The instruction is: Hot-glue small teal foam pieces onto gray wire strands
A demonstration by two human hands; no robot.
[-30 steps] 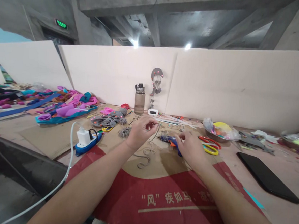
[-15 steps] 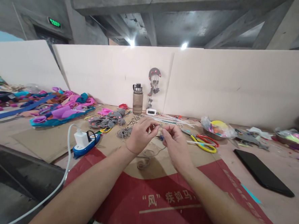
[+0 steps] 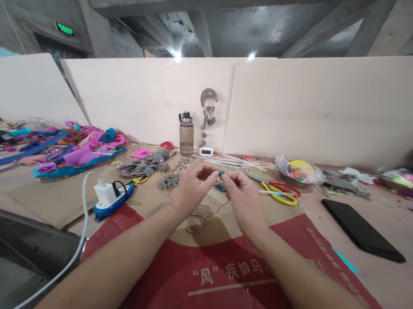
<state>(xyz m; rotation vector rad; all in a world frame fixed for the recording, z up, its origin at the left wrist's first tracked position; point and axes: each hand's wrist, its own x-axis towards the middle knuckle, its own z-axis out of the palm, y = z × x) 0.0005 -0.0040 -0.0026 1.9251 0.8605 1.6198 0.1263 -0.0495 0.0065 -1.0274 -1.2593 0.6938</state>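
My left hand (image 3: pixel 190 187) and my right hand (image 3: pixel 243 197) are raised close together above the cardboard sheet (image 3: pixel 202 229). Both pinch a thin grey cord (image 3: pixel 203 215) between thumb and fingers. The cord hangs from my hands and ends in a loose coil on the cardboard. A small blue thing, part of a glue gun (image 3: pixel 221 187), shows between my two hands, mostly hidden.
Red and yellow scissors (image 3: pixel 281 192) lie right of my hands, a black tablet (image 3: pixel 362 229) further right. A blue power strip (image 3: pixel 110 198) with a white cable sits left. Grey felt pieces (image 3: pixel 139 167), a water bottle (image 3: pixel 186 134), a metal bowl (image 3: pixel 296 174) and coloured felt scraps (image 3: pixel 74 150) stand behind.
My right hand rose from the glue gun on the cardboard and came up beside my left hand. Both now pinch the cord. The view has shifted slightly to the right.
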